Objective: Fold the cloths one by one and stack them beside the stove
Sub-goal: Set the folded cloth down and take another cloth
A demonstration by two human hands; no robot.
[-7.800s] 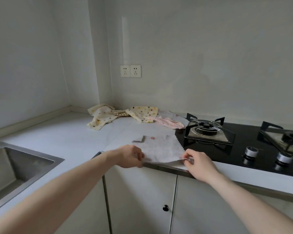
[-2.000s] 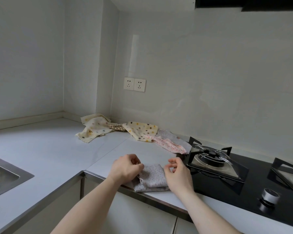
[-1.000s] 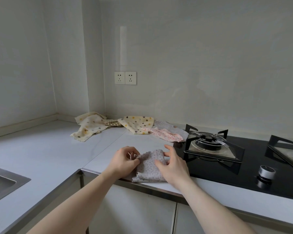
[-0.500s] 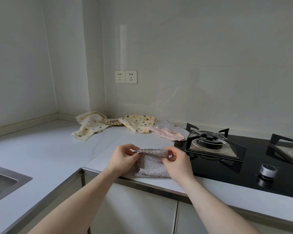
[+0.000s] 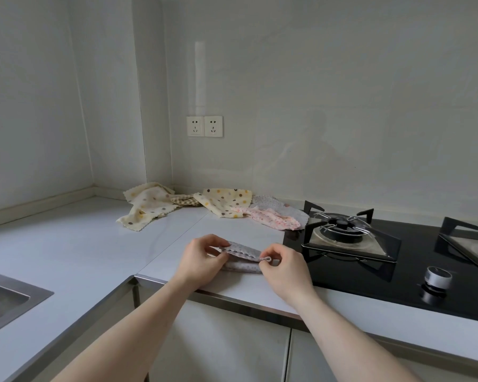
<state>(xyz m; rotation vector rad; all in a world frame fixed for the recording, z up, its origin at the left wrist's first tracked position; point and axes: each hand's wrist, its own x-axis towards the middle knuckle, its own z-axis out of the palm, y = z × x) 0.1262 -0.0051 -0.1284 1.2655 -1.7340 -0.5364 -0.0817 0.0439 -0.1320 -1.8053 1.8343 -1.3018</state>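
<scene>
A small grey dotted cloth (image 5: 243, 255) lies folded on the white counter just left of the black gas stove (image 5: 398, 260). My left hand (image 5: 202, 257) pinches its left edge and my right hand (image 5: 284, 267) pinches its right edge, holding the top layer slightly raised over the lower layers. Several unfolded cloths lie against the back wall: a cream dotted cloth (image 5: 146, 206), a yellow dotted cloth (image 5: 224, 202), a pink patterned cloth (image 5: 271, 220) and a grey cloth (image 5: 273, 204) under it.
The white counter (image 5: 80, 244) runs left around a corner to a steel sink (image 5: 9, 301). The stove's near burner grate (image 5: 342, 232) stands right beside my right hand, with knobs (image 5: 438, 277) at its front. A double wall socket (image 5: 204, 126) sits above the cloth pile.
The cloth went from a wide sheet held at the counter's edge to a small folded packet. In the last half second my hands brought the top layer down and toward me.
</scene>
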